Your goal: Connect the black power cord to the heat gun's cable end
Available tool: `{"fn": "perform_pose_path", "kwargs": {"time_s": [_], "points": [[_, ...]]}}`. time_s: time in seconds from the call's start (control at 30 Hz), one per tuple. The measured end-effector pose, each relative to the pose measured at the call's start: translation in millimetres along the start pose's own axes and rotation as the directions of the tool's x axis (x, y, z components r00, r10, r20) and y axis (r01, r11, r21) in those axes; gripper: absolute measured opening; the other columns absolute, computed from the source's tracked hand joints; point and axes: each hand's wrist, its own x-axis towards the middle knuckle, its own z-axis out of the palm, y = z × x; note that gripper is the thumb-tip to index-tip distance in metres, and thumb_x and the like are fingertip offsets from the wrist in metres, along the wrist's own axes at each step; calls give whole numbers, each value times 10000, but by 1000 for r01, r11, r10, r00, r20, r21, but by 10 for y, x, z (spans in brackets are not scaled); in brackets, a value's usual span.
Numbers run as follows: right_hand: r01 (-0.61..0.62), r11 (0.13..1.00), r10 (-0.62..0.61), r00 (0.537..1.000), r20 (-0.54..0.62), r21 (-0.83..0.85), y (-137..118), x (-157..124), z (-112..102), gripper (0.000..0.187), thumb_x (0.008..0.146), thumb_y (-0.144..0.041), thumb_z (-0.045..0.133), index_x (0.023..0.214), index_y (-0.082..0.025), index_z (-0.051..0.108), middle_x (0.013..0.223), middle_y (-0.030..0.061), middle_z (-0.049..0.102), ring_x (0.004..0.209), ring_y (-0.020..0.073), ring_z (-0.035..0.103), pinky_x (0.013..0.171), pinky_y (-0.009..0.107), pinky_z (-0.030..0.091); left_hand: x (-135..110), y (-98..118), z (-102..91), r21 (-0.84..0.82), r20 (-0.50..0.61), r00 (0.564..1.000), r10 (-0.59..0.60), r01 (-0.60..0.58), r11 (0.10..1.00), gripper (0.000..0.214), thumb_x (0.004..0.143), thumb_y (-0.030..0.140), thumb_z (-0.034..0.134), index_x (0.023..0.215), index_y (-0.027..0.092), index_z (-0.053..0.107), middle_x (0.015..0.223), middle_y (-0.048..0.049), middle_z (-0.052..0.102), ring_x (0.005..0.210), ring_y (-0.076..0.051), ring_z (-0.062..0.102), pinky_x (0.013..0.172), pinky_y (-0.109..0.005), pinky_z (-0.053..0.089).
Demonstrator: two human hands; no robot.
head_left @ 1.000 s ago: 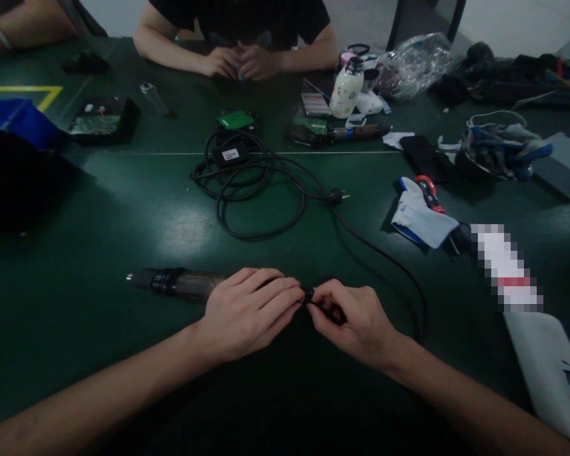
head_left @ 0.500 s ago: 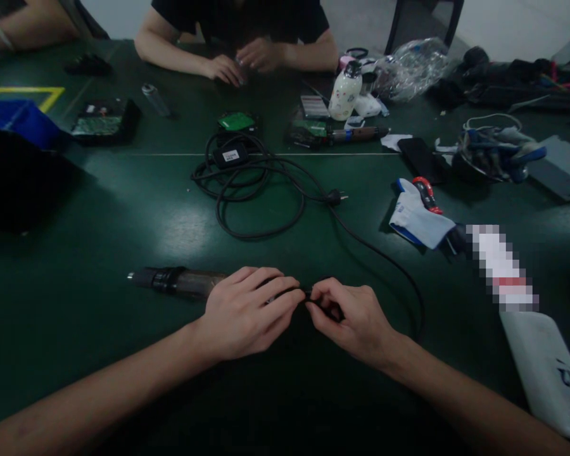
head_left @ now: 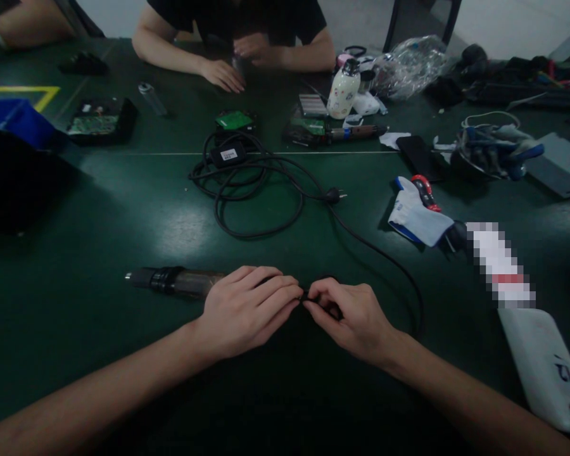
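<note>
An electric screwdriver (head_left: 185,281) lies on the green table with its metal tip to the left. My left hand (head_left: 249,310) is wrapped over its rear end, hiding that part. At the tool's back end, my right hand (head_left: 351,316) pinches a black cable connector (head_left: 305,296) between thumb and forefinger. Most of the connector is covered by my fingers, so I cannot tell whether it sits fully in the tool. A black power cord (head_left: 384,250) runs from a coil behind my hands and curves round towards my right hand.
Beyond my hands lie an adapter box (head_left: 228,154) and a plug (head_left: 333,195). To the right are a glove (head_left: 420,218) and a white device (head_left: 546,367). A patterned bottle (head_left: 344,90) stands farther back. Across the table, a co-worker's hands (head_left: 225,73) rest near the edge.
My hands stay almost in place, with slight finger shifts at the connector. The co-worker's hands have moved a little apart. The whole view has shifted slightly.
</note>
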Motion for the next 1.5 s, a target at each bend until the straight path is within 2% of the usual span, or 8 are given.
{"fn": "perform_pose_path", "kwargs": {"time_s": [0.3,0.5,0.63,0.83,0.97,1.17,1.33,1.5], "points": [[0,1000,0,1000,-6,6,18,-10,15,94,1043,-282,623,1091,-201,619,737,-46,642,584,90,591,563,214,405,22,6,-5,-35,28,998,-51,52,998,201,1004,287,674,1200,242,665,1234,49,748,1117,-160,679,891,-338,476],[1,1000,-1,1000,-17,5,8,-7,14,76,1036,-265,623,1062,-193,617,731,-45,627,584,89,581,559,214,394,33,17,-18,-7,48,998,-42,42,999,233,1003,336,651,1213,233,663,1252,27,744,1114,-193,679,879,-364,475],[1,1000,-1,1000,-13,-1,-1,0,3,84,1037,-272,626,1073,-197,614,748,-42,640,591,89,586,568,216,397,34,24,-25,-9,45,998,-37,37,999,275,985,286,640,1256,242,657,1266,25,740,1123,-203,674,896,-373,478],[1,1000,-1,1000,-10,-3,9,-2,6,84,1036,-277,624,1068,-201,608,746,-43,634,593,91,580,567,221,396,39,31,0,41,37,998,-51,49,998,219,1002,327,642,1196,229,671,1264,30,741,1114,-192,678,879,-369,487],[0,1000,0,1000,-15,2,-1,-5,5,78,1037,-269,620,1076,-203,605,744,-47,625,589,88,573,567,218,396,27,27,-2,38,39,998,-43,42,998,293,990,335,658,1272,256,658,1316,40,723,1122,-196,674,870,-374,491],[-6,1000,6,1000,-8,-3,-11,-6,11,83,1045,-275,613,1081,-201,600,742,-49,621,590,86,577,569,214,396,16,11,13,53,22,999,-37,36,998,190,999,310,661,1175,243,684,1270,37,742,1098,-185,679,855,-368,484],[-15,1000,15,1000,-4,8,0,-6,14,88,1050,-278,609,1088,-201,593,736,-53,618,588,85,578,574,215,397,25,23,5,26,23,999,-49,48,999,262,994,325,659,1245,251,666,1305,33,732,1113,-196,675,875,-373,486],[-11,1000,11,1000,-6,-14,7,1,10,87,1051,-280,607,1083,-200,594,721,-55,621,583,87,578,575,218,393,17,12,5,47,28,999,-33,32,998,211,1000,303,663,1204,253,677,1285,51,738,1103,-184,678,864,-365,487]]}}
